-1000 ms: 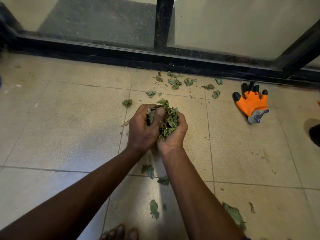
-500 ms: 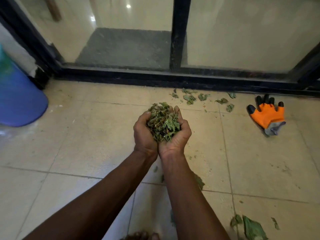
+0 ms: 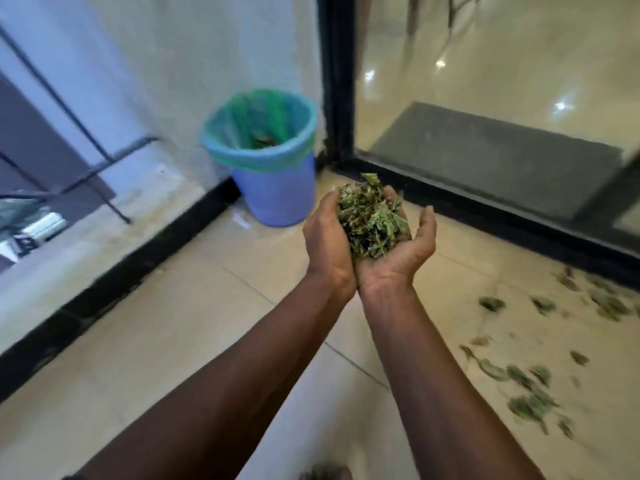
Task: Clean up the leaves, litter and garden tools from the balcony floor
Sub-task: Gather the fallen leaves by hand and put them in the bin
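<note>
My left hand [image 3: 329, 237] and right hand [image 3: 407, 252], cupped side by side, cradle the leaf pile [image 3: 370, 223] near the bin's [image 3: 273, 188] right side. Bin was half out of frame before and is now fully visible.

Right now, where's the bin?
Head view, upper centre-left: the bin stands in the corner where the white wall meets the black door frame, ahead and left of the held leaves.

What I can't make out
The heap of dry green leaves [image 3: 372, 223] covers the palms of my left hand [image 3: 327, 242] and right hand [image 3: 403, 258]; the scattered leaves [image 3: 530, 408] at my right are blurred, and what lies in the green-lined blue plastic bin [image 3: 277, 195] is too dark to tell.
</note>
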Motion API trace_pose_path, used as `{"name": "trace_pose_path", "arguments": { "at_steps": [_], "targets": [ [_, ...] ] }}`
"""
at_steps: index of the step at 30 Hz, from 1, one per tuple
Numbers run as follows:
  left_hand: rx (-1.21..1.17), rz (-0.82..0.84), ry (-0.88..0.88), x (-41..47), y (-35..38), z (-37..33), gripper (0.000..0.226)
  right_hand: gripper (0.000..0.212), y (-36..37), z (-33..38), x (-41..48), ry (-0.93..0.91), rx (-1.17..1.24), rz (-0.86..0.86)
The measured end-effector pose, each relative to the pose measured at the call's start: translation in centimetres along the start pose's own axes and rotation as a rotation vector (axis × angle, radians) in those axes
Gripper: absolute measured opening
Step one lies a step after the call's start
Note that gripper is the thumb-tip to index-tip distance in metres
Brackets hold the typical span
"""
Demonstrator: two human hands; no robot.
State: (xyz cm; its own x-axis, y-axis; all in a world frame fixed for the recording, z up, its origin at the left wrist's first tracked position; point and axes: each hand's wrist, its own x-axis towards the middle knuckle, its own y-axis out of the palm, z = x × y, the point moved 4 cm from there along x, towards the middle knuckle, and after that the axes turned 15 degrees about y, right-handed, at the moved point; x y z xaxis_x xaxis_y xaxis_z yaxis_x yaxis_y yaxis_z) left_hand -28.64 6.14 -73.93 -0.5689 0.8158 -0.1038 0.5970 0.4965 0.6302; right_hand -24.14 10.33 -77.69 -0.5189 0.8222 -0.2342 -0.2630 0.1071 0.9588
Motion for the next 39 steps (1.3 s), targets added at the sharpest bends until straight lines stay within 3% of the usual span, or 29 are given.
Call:
{"name": "trace_pose_path", "arguments": {
  "at_steps": [1,2,5,10,13,16,18,21,23,25,28,30,35,39],
  "targets": [
    [-0.051,-0.032,0.012,2.1,-0.4,-1.1,0.069,0.048,3.8,-1.1,-1.3,-0.008,-0.082,0.005],
    [-0.035,-0.043,0.066,3.8,-0.5,-2.3,0.074,0.049,5.8,-2.1,-0.6,-0.051,-0.122,-0.118],
    [-0.048,-0.145,0.135,9.2,-0.5,-5.2,0.078,0.048,9.9,-1.9,3.9,-0.022,-0.193,-0.119],
    [0.082,-0.283,0.173,16.8,1.5,-10.5,0.059,0.041,15.7,-2.8,11.6,0.030,-0.333,-0.298],
    [0.204,-0.325,0.110,20.6,1.8,-12.5,0.065,0.064,17.6,-3.0,16.7,0.089,-0.624,-0.503],
    [0.267,-0.183,-0.019,22.2,1.3,-13.3,0.082,0.078,18.6,-3.2,20.1,0.290,-0.742,-0.473],
    [0.325,-0.149,-0.091,21.8,0.7,-13.4,0.073,0.070,18.3,-2.8,20.9,0.382,-0.803,-0.435],
    [0.401,-0.168,-0.089,21.9,-0.5,-13.4,0.061,0.045,17.1,-2.2,20.6,0.355,-0.947,-0.343],
    [0.561,-0.173,0.037,21.7,-0.8,-13.5,0.061,0.027,16.8,-1.4,19.3,0.234,-1.119,-0.303],
    [0.640,-0.184,0.158,20.7,-0.8,-13.4,0.058,0.023,16.4,0.3,17.1,-0.002,-1.273,-0.312],
    [0.668,-0.093,0.413,17.6,-0.2,-12.8,0.044,0.033,13.9,3.6,11.5,-0.336,-1.393,-0.295],
    [0.673,0.047,0.487,13.9,-0.1,-11.0,0.038,0.036,10.9,6.0,6.0,-0.456,-1.418,-0.284],
    [0.954,0.426,0.389,3.3,-3.3,-2.5,0.042,0.014,-0.7,10.0,-5.5,-0.447,-1.658,-0.323],
    [1.214,0.681,0.345,-5.3,-7.4,5.4,0.048,0.028,-9.7,13.0,-13.1,-0.368,-1.744,-0.565]
  ]
}}
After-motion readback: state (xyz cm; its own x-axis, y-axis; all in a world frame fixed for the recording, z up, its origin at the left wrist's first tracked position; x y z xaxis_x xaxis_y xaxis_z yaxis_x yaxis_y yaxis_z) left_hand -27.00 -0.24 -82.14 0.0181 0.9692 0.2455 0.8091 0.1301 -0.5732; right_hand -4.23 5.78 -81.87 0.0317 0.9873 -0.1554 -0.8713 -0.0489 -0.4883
